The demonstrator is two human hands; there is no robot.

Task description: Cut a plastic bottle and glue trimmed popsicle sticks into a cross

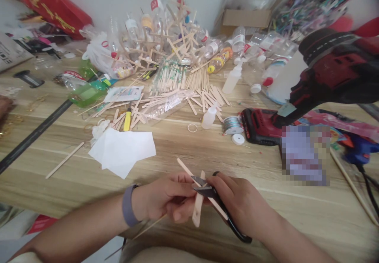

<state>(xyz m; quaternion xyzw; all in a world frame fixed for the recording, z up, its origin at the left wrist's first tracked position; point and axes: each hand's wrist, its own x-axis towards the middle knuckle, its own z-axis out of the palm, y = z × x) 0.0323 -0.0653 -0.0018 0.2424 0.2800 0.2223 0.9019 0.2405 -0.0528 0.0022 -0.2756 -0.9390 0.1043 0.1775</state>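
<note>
At the table's front edge, my left hand (168, 194) pinches wooden craft sticks (197, 212) that cross each other in an X. One end of the crossed pair points up and to the left. My right hand (237, 196) is closed around black-handled scissors (225, 209). The blades lie over the crossing, slightly apart, beside my left fingertips; whether they touch the wood I cannot tell. A thin wooden skewer (149, 227) sticks out below my left hand, and its upper end is hidden by the fingers.
White paper sheets (127, 148) and a single craft stick (65, 160) lie on the left. Farther back are a yellow-handled tool (127, 120), a small glue bottle (209, 117), a wire spool (233, 125) and piled plastic bottles (213, 48). A red-black power tool (260, 125) stands right.
</note>
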